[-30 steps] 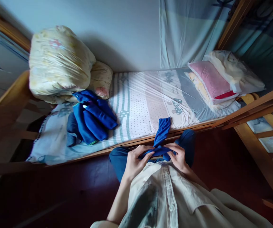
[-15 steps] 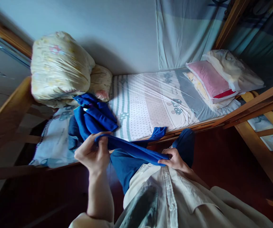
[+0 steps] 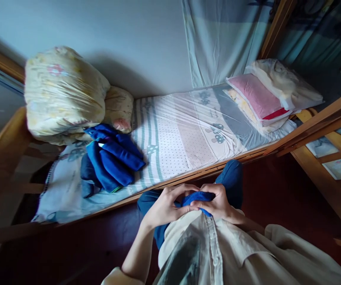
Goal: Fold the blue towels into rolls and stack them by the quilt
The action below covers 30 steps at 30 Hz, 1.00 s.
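Close in front of my shirt, a bunched blue cloth (image 3: 197, 197) is held between both hands. My left hand (image 3: 170, 204) closes on its left side, fingertips near the other hand. My right hand (image 3: 218, 200) pinches the right side, thumb in front and fingers behind. A small end of the cloth hangs below the fingers. On the bed to the left lies a pile of blue clothing (image 3: 114, 158), apart from both hands, with a darker blue piece (image 3: 88, 178) beside it.
A large rolled quilt (image 3: 65, 95) and a small pillow (image 3: 118, 109) sit at the bed's left end. Pink bedding (image 3: 256, 95) lies at the right end. The wooden bed edge (image 3: 200, 172) runs just beyond my knees. A curtain (image 3: 215, 43) hangs behind.
My left hand has moved right and down to meet my right hand. The blue cloth, stretched out before, is now gathered between them. The view has shifted slightly.
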Each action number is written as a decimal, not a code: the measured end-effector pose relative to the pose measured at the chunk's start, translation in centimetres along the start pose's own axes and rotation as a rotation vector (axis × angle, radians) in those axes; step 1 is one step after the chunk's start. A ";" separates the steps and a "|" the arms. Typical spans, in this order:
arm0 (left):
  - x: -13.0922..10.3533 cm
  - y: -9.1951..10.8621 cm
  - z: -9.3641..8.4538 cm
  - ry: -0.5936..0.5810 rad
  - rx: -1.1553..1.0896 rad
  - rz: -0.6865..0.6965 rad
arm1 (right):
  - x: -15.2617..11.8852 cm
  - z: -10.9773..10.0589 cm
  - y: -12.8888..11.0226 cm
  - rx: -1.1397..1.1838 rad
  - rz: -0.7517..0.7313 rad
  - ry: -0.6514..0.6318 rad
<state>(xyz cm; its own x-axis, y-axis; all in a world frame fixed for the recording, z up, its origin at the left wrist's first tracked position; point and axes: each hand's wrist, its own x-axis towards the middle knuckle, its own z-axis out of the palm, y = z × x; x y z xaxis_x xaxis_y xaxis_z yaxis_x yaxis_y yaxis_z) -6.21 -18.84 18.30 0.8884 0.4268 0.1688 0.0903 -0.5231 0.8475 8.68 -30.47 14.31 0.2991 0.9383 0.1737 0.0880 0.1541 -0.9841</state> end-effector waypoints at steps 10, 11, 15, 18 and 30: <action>-1.2 -0.5 -0.5 0.383 0.191 0.120 | -0.3 1.0 6.7 -0.065 0.056 0.031; -1.5 -0.4 -0.7 0.425 0.210 0.151 | -0.2 1.4 7.6 -0.110 0.045 0.063; -2.8 0.0 -1.5 0.646 0.255 0.213 | 0.4 2.1 9.5 -0.258 0.025 0.181; -3.5 0.1 -1.8 0.791 0.268 0.208 | 0.4 1.9 9.3 -0.247 -0.086 0.156; -3.7 1.1 -1.9 0.714 0.197 0.260 | 0.7 3.9 10.8 -0.222 -0.054 0.039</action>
<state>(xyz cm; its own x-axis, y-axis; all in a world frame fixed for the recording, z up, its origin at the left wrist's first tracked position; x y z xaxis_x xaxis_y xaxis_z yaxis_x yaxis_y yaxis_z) -10.26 -19.59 19.53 0.3934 0.6086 0.6891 0.0560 -0.7640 0.6428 6.16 -26.99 3.63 0.3247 0.9171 0.2313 0.3106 0.1276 -0.9419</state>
